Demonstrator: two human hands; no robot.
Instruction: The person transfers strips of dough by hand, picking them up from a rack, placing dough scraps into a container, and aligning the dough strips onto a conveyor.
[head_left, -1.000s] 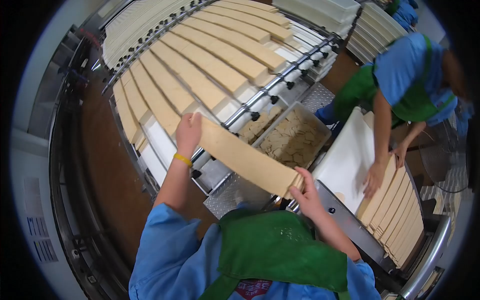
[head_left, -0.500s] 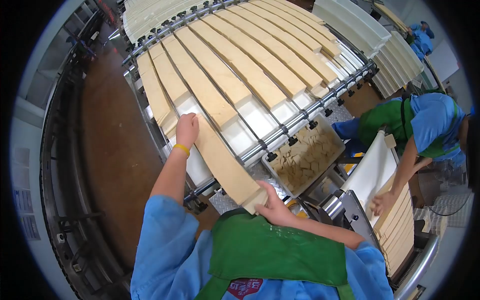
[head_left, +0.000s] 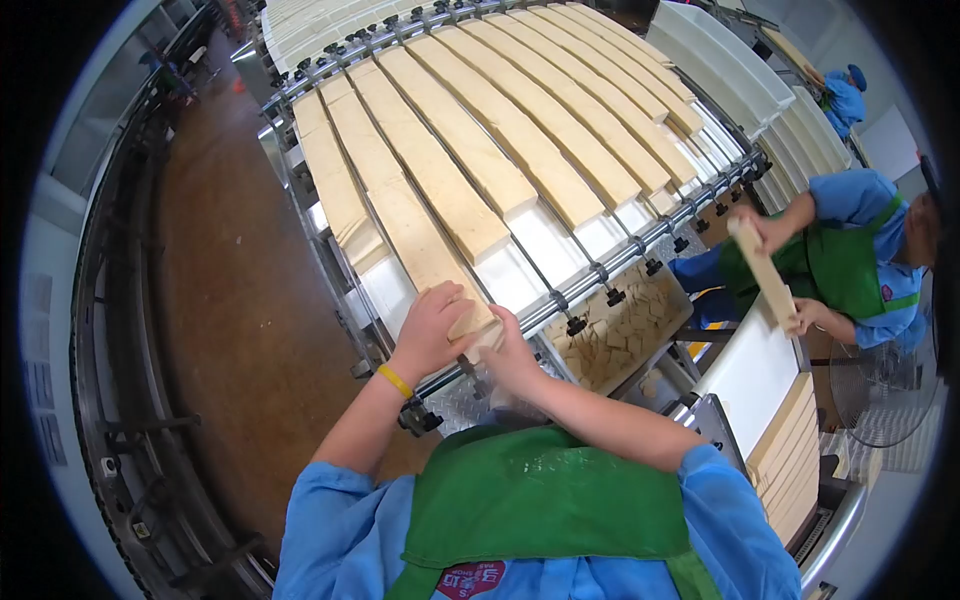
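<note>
A long, pale beige slab (head_left: 418,240), like a strip of pressed tofu, lies in one lane of the rack, its near end toward me. My left hand (head_left: 432,328), with a yellow band at the wrist, is closed over that near end. Against the end from the right, my right hand (head_left: 512,360) grips with bent fingers, partly smeared by motion. Both hands meet there, hiding part of the slab's tip. Alongside lie several similar slabs (head_left: 450,165) in lanes split by thin metal rods.
A metal bar with black knobs (head_left: 575,325) crosses the rack's near edge. Below it stands a bin of beige scraps (head_left: 610,345). To the right, a co-worker (head_left: 850,250) holds a slab over a white belt (head_left: 755,365). White crates (head_left: 720,60) stand behind.
The slab has gone from slanting across the near edge to lying farther up its lane. My left hand has come down to its near end, beside my right. The co-worker has lifted a slab.
</note>
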